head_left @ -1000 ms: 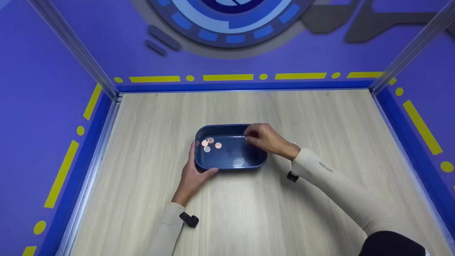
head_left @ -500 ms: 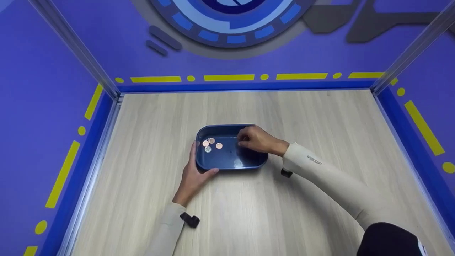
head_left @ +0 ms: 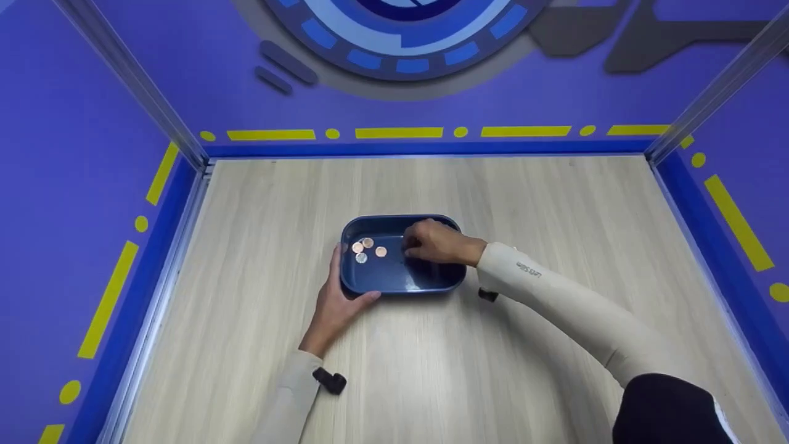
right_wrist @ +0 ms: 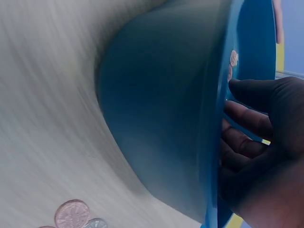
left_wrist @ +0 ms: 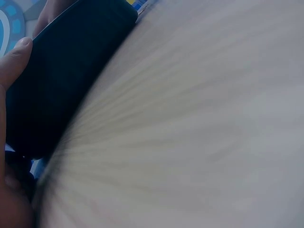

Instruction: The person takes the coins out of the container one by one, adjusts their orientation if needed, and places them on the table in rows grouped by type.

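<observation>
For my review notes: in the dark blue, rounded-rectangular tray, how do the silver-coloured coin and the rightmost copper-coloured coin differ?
Colour: the round silver-coloured metal coin looks pale grey; the rightmost round copper-coloured metal coin looks reddish.
Place: the silver coin lies close to other coins; the copper coin lies apart, further right.
Shared: both lie in the dark blue, rounded-rectangular tray.

Blue-violet panels enclose a pale wood-grain counter (head_left: pixel 265 209). The back panel (head_left: pixel 555 102) bears a large circular emblem (head_left: pixel 400 43) in blues and grey angular shapes (head_left: pixel 573 34); yellow dashes (head_left: pixel 399 133) and dots run low along all three sides. Metal posts (head_left: pixel 132 82) join the corners. Soft light glows on the wood.
</observation>
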Demonstrator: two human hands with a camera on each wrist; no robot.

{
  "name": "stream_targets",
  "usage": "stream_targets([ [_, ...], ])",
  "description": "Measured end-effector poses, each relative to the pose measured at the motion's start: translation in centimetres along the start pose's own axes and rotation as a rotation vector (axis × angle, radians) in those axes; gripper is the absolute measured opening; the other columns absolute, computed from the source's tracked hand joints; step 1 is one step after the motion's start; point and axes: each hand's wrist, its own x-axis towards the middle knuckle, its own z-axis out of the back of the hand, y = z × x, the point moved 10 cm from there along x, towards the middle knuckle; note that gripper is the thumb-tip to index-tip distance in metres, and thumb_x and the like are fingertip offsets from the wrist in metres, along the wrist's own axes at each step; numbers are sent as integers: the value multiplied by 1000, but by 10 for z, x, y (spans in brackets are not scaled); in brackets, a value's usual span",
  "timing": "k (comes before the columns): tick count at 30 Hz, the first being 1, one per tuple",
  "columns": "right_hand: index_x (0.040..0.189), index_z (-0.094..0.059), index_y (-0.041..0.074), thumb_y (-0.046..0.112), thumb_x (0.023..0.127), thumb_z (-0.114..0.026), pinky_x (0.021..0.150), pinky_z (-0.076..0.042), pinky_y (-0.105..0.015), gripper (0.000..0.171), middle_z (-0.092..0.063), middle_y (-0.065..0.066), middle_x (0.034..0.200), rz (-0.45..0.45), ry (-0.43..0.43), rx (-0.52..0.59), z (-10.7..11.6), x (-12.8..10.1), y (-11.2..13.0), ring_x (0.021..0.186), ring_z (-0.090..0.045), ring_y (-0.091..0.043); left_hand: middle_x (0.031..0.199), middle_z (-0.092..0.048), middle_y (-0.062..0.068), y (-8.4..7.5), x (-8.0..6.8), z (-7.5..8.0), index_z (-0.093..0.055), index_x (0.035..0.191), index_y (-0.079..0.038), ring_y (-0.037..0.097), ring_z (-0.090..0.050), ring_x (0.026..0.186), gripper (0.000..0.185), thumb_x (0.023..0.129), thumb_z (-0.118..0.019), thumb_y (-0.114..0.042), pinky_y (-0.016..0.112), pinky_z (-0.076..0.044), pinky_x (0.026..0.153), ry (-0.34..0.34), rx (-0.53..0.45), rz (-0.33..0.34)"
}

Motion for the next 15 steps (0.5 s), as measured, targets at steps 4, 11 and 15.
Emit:
stream_targets([
  [4, 115, -80, 1, 13, 103, -77, 91, -62, -43, 17, -80, -10, 109, -26, 52, -30, -2, 5, 1, 98, -75, -22, 180, -29, 17, 0, 0, 1, -9, 179, -20, 38, -36, 161, 134, 83, -97, -47, 60, -31, 129, -4, 5, -1],
  [11, 120, -80, 0, 14, 104, -76, 97, -61, -44, 22, -80, -13, 114, -25, 117, -76, -2, 17, 7, 104, -74, -25, 179, -30, 16, 1, 0, 1, -9, 179, -21, 37, -36, 161, 135, 82, -97, -50, 58, -32, 129, -2, 9, -7],
  [15, 124, -79, -1, 13, 104, -76, 98, -61, -42, 25, -80, -15, 117, -9, 141, -85, -4, 26, 10, 107, -75, -26, 179, -30, 16, 0, -1, 2, -9, 179, -21, 38, -36, 161, 135, 82, -98, -48, 58, -32, 129, -6, -2, -13],
])
